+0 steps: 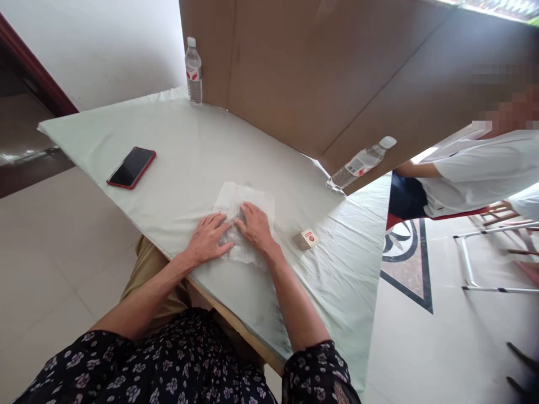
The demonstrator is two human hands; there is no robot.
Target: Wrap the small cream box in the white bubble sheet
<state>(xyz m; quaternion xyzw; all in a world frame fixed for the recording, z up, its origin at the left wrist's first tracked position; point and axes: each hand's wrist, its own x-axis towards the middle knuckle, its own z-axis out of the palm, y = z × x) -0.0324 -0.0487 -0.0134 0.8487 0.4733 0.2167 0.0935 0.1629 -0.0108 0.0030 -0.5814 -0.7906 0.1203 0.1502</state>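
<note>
Thumbs stand apart from flattened fingers on the left hand and right hand, both resting on the thin white sheet atop the pale tablecloth; uneven pressure could tear the sheet. Beyond, a sideways sweep might knock the small box.

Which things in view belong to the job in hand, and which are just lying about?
Seemingly in use:
thin white sheet, under the left hand and right hand
pale green cloth-covered table beneath

Apparently just lying or standing about:
black phone with red edges
small beige box with red print
clear white-capped plastic bottle, farther left
similar bottle, farther right
brown cardboard panel
</note>
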